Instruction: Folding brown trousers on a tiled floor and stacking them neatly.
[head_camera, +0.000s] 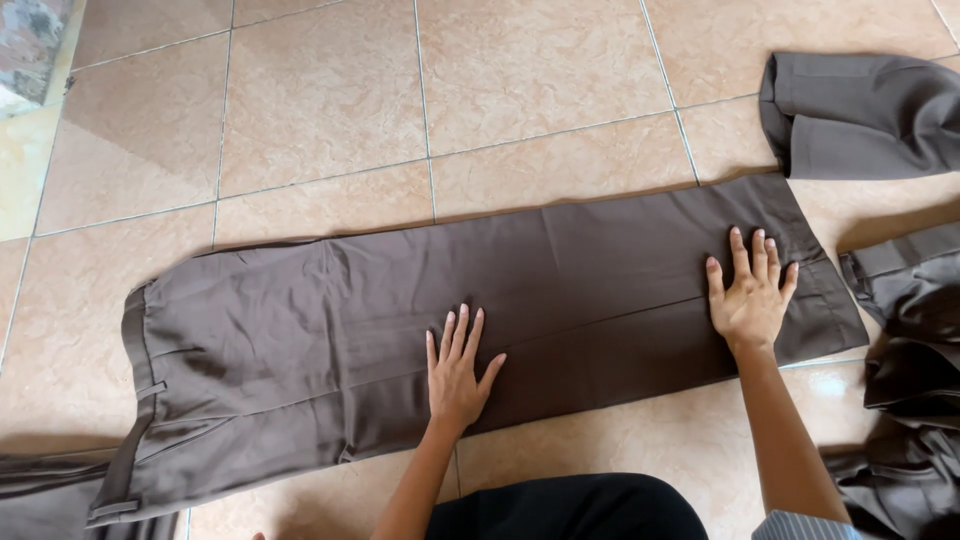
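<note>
Nearest, at 6 o'clock: the person's dark-clad knee (570, 508) is showing at the frame's bottom edge. Just beyond it, both hands are lying palm-down on brown trousers (330, 330), folded leg over leg and stretching flat across the tiled floor (320, 90) from 8 o'clock to 3 o'clock. Left hand (457, 372): grip spread, fingers apart, pressing the cloth at mid-leg. Right hand (750, 296): grip likewise spread, flat near the hem end. Waistband is lying at 8 o'clock. A heap of similar brown cloth (905, 400) is sitting at 4 o'clock, just beside the hem. Farther off, at 2 o'clock, another folded brown garment (860, 115) is resting apart.
</note>
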